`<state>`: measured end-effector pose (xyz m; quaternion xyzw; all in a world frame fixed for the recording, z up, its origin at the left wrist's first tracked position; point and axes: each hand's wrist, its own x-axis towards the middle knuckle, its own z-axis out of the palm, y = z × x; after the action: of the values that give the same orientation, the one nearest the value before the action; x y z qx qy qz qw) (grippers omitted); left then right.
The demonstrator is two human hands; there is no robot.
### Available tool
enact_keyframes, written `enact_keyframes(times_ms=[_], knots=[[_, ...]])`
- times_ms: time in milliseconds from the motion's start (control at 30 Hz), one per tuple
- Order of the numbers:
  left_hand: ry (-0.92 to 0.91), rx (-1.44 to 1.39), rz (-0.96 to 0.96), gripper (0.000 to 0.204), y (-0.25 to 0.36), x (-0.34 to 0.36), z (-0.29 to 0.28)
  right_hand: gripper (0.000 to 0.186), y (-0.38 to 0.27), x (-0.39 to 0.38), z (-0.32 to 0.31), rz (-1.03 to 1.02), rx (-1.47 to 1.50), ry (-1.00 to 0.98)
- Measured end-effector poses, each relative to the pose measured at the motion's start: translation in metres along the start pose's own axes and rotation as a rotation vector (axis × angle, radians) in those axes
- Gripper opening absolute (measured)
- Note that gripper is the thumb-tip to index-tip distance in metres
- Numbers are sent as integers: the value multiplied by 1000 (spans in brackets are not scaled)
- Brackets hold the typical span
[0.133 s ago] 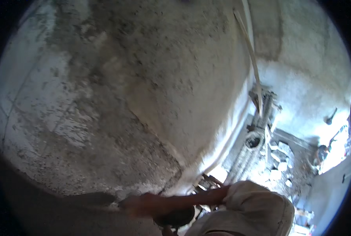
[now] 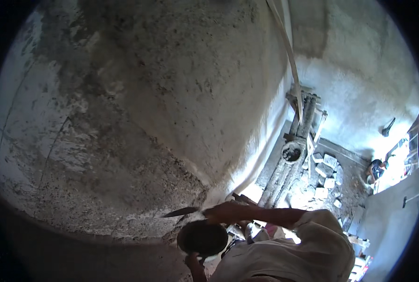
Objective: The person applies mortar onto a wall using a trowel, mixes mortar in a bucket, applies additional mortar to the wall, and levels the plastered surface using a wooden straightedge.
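Observation:
My right hand grips a dark trowel, its pointed blade angled leftward just in front of the rough mortared wall. Below it, my left hand holds a round dark pan by its near rim; what lies inside is too shadowed to make out clearly. My right forearm crosses above the pan from the white-sleeved shoulder at the lower right.
Plank scaffolding with a round mortar pan runs along the right. Broken pale blocks lie on the floor below. Another person crouches by the bright opening at far right. A long pale strip crosses above the scaffold.
My right hand has moved right and up, and the trowel blade now shows clearly left of it. The pan is more exposed and higher, and the whole view has shifted slightly.

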<state>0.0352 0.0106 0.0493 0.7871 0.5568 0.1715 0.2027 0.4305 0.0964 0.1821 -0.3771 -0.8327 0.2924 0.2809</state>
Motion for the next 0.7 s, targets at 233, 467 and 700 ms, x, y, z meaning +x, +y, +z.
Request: enact_keyframes(times_ms=[233,467,700], knots=[[-39,-892,-816,20,201,80,-19,33,-4,-174,11,534,-259,86],[-312,-793,-432,16,296,130,20,31,102,-262,93,783,364,101],[-564,-762,-485,14,332,161,74,37,92,-323,82,1004,1721,-143]])
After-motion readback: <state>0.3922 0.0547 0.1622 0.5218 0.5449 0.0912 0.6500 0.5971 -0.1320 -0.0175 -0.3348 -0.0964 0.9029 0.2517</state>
